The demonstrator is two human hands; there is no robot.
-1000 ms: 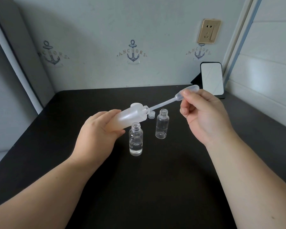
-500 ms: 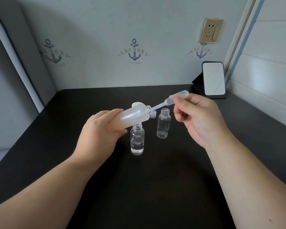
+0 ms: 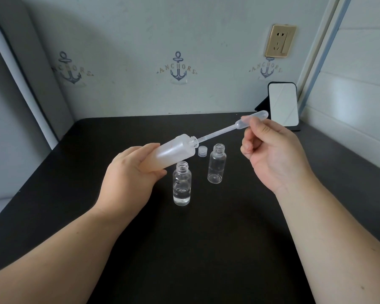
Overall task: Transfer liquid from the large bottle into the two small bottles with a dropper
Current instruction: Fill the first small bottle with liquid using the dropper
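Observation:
My left hand (image 3: 132, 174) grips the large frosted bottle (image 3: 173, 150), tilted so its open neck points up and to the right. My right hand (image 3: 270, 152) pinches the bulb of a clear plastic dropper (image 3: 228, 128), whose thin tip sits at the bottle's mouth. Two small clear bottles stand open on the black table (image 3: 184, 249). The nearer small bottle (image 3: 181, 185) holds some clear liquid. The farther small bottle (image 3: 216, 164) looks empty.
A small clear cap (image 3: 202, 151) lies behind the two small bottles. A phone (image 3: 283, 104) leans on a stand at the table's back right corner. Walls close the table in at the back and right.
My right hand pushed the dropper deep into the large bottle, then drew it back out to the right, so most of the stem shows again. The left hand barely moved.

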